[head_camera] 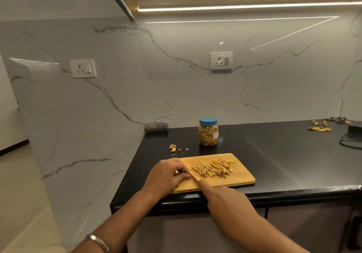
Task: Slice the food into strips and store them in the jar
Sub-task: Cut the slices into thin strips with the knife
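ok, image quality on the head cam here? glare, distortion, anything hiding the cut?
Head view: the LED strip under the cabinet mirrors as bright streaks on the marble backsplash; the black countertop carries a soft sheen. Wide-angle bending shows toward the frame edges. The left hand and right hand cover the cut on the cutting board; the blade barely shows. The strips and jar read sharp.

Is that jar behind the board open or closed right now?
Closed: the blue lid sits on the jar, which stands upright holding strips.
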